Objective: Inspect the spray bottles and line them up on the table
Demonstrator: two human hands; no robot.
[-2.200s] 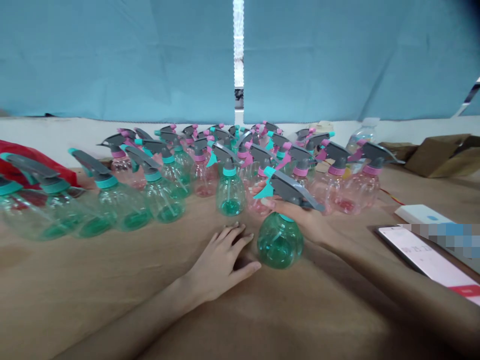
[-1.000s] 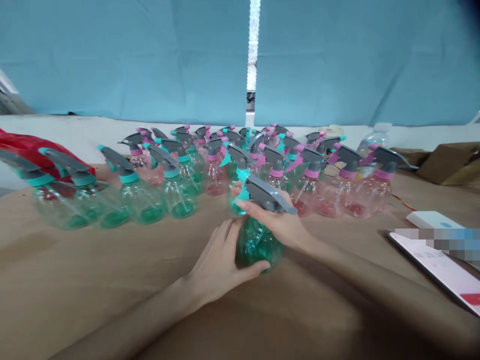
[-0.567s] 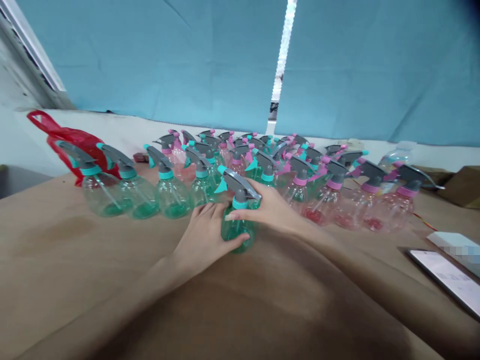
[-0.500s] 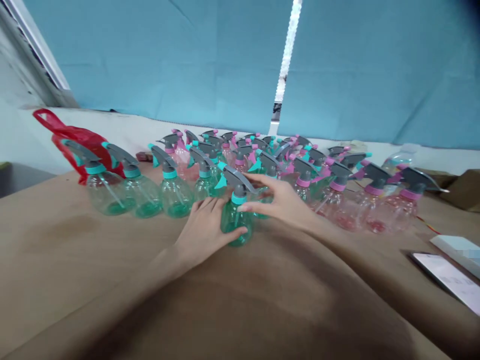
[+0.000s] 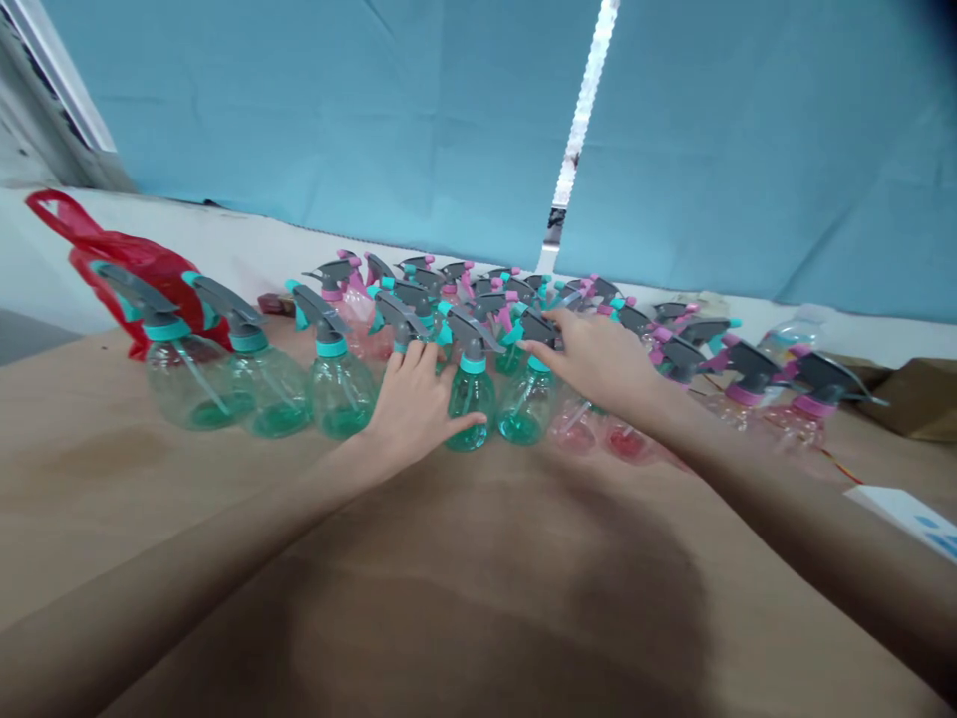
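Note:
In the head view, my left hand (image 5: 408,409) is loosely around a clear green spray bottle (image 5: 471,399), its thumb across the front and its fingers at the left side. The bottle stands upright, with a grey and turquoise trigger head. My right hand (image 5: 602,361) is closed at the trigger head of another green spray bottle (image 5: 523,404) just to the right. Three more green spray bottles, including the nearest one (image 5: 344,389), stand left of my left hand. Pink-collared spray bottles (image 5: 575,429) are partly hidden behind my right hand and forearm.
More spray bottles (image 5: 419,294) with pink and turquoise heads crowd the back of the brown table (image 5: 150,529). A red plastic bag (image 5: 142,261) lies at the far left. White box (image 5: 901,514) and brown cardboard (image 5: 923,399) are at right. A blue sheet (image 5: 336,130) hangs behind.
The green spray bottle between my hands has moved back into the row. My right hand has left it and moved right to the neighbouring bottle's head. The view has shifted slightly.

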